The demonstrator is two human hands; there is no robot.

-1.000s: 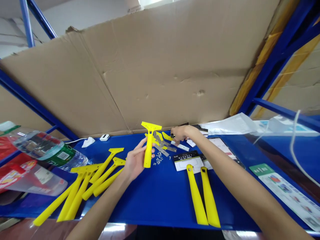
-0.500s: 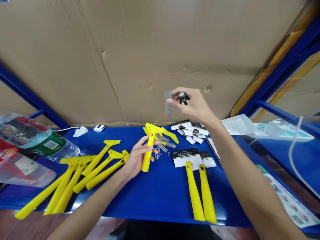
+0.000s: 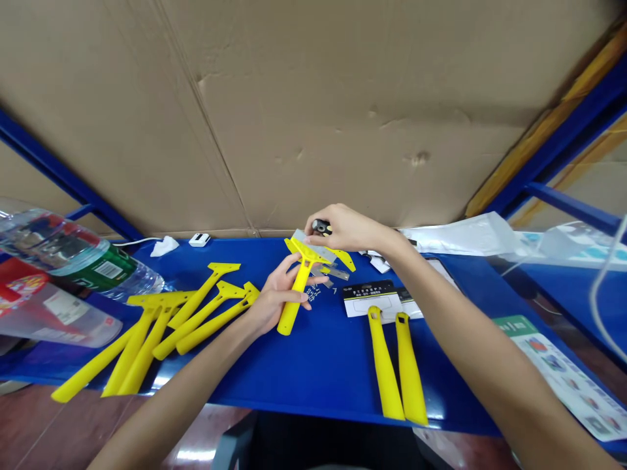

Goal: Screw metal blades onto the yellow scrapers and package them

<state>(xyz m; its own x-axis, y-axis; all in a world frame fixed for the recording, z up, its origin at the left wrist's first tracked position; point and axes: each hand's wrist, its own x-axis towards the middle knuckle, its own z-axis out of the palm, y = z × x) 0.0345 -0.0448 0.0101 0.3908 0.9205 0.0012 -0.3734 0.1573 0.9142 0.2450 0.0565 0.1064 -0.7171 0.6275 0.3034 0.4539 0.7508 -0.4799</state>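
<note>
My left hand (image 3: 275, 297) is closed round the handle of a yellow scraper (image 3: 294, 303), its T-shaped head pointing up and away. With my right hand (image 3: 345, 225) I hold a flat metal blade (image 3: 319, 250) against or just behind that head; whether they touch I cannot tell. A black-and-yellow screwdriver (image 3: 322, 227) is also tucked in my right hand, its handle end toward me. Beyond the head lie yellow blade covers (image 3: 345, 260) and loose metal blades (image 3: 339, 274). Small nuts and screws (image 3: 311, 292) are scattered on the blue shelf (image 3: 313, 372) beside my left fingers.
Several yellow scraper handles (image 3: 142, 352) lie at left, near a water bottle (image 3: 93, 258) and a plastic cup (image 3: 63, 313). Two more handles (image 3: 392, 365) rest on packaging cards (image 3: 372, 300) at right. A cardboard wall (image 3: 313, 117) closes off the back.
My right hand has come down and left, bringing the blade from in front of the cardboard to the scraper's head. My left hand keeps its hold on the scraper.
</note>
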